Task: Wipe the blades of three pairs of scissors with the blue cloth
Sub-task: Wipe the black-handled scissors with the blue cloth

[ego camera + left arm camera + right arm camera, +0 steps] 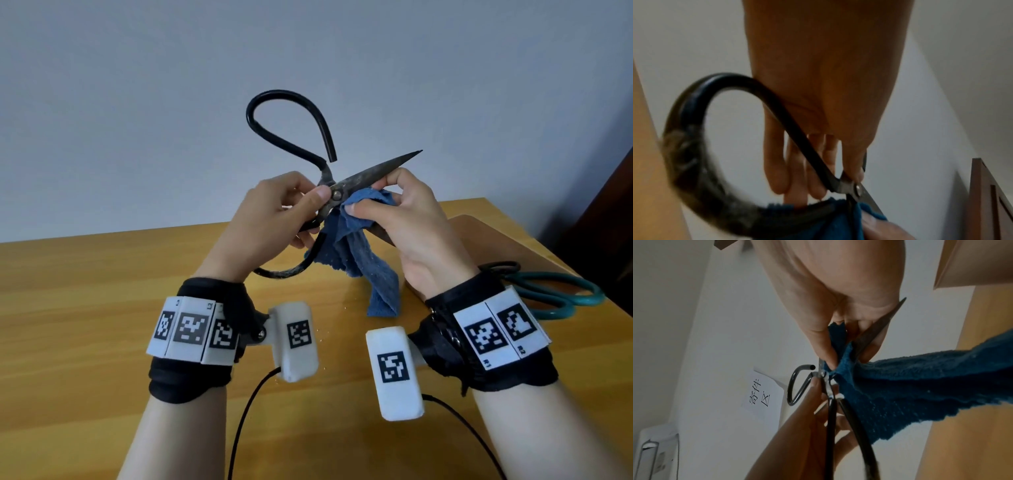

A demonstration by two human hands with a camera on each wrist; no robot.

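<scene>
Wooden desk [102, 274]: left hand [270, 219] pinches large black iron scissors [373, 171] at pivot; right hand [407, 219], at 3 o'clock, pinches blue terry cloth [356, 253] round blade.

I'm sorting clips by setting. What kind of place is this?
Probably a plain office or parcel room: a bare wooden table against a blank wall, with a paper sign that reads as a mailing area.

Dull tarnished metal scissors [363, 178], nubby blue terry cloth [356, 253], smooth matt wooden table [102, 274].
</scene>
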